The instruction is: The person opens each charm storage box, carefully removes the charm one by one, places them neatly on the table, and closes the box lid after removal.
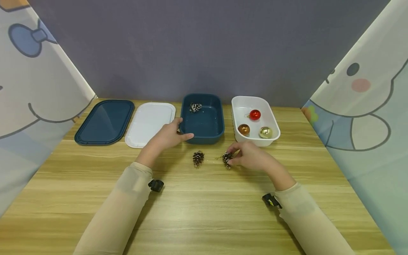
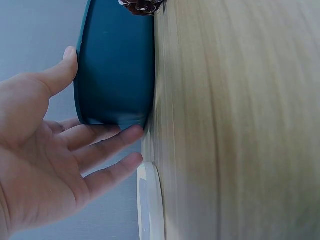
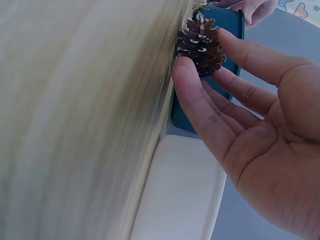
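Pinching a pinecone (image 1: 227, 160) with the right hand (image 1: 251, 156), here in front of the boxes, thumb on the near side, index finger on the far side! Held right at the fingertips, well out from the palm, scales poking past the grip, a thin gold string (image 1: 218, 158) trailing off to the left. Cannot tell whether lifted off the table (image 1: 204, 212) or touching it. Viewed from the right wrist, caught between fingertips on opposite sides, pale-edged scales showing in the gap. Over now to the left hand (image 1: 169, 134): grasping nothing, fingers loosely extended against the outside of the blue box (image 1: 204, 140), thumb at the near edge, touching without clenching. Left of the pinched one, just in front of the blue box, a loose pinecone (image 1: 198, 159), lying on the table apart from both hands. Up inside the blue box, toward the far left, a frosted pinecone (image 1: 195, 107). To the right of that box, just beyond the right hand, a white box (image 1: 261, 142): red ball (image 1: 255, 114) toward the back, copper ball (image 1: 244, 129) at near left, gold ball (image 1: 266, 132) at near right. Off to the left, flat and side by side, a white lid (image 1: 149, 124) near the left hand and a blue lid (image 1: 105, 122) farther out.
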`<state>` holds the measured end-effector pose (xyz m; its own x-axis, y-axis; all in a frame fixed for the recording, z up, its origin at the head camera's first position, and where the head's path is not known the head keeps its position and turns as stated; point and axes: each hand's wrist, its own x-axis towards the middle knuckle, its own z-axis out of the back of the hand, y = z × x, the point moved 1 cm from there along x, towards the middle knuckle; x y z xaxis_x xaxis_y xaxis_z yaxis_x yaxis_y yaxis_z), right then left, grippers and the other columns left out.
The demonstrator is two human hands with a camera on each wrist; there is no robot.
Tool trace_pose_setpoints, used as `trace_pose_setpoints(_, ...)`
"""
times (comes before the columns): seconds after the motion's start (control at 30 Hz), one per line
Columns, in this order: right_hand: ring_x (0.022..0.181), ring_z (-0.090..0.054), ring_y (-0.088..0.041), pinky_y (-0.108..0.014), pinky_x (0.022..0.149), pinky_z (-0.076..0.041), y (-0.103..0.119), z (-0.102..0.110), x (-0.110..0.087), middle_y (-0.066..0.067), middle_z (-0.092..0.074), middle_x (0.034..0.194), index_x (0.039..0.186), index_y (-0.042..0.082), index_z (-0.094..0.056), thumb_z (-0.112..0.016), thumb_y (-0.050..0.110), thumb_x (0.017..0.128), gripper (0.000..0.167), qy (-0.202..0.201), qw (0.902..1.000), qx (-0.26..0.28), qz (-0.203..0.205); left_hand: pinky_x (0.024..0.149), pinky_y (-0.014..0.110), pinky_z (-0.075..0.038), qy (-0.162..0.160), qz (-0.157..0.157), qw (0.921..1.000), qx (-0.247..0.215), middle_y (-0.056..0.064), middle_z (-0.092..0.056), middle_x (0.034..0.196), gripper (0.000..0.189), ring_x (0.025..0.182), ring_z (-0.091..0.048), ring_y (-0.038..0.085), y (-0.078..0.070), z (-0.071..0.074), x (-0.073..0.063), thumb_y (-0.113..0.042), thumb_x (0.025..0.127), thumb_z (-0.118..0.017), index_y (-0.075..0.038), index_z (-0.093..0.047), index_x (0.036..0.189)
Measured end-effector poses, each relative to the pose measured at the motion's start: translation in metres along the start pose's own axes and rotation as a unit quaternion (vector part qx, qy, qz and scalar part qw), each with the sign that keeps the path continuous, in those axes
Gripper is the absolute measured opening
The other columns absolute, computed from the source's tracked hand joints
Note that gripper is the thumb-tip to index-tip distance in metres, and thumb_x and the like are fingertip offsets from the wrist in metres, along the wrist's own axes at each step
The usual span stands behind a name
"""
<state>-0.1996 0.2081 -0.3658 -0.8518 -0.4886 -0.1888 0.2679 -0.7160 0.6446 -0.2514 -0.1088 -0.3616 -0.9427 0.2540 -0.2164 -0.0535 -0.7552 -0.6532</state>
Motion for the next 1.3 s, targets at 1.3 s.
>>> trace_pose_setpoints(1.3,0.104,-0.073,-0.02,-0.038,0.089,-0.061,0.0036,-0.0016,-0.0001,-0.009,-0.078,0.117,0.129,0.003,-0.072,-0.082,0.028,0.095,0.043,-0.002,0.9994,-0.02,-0.03,0.123,0.061,-0.041,0.005,-0.001,1.0,-0.007,0.028,-0.037,0.169,0.099,0.151,-0.047,0.044,0.0024,-0.0001,0.0001,-0.052,0.102,-0.068,-0.009,-0.013,0.172)
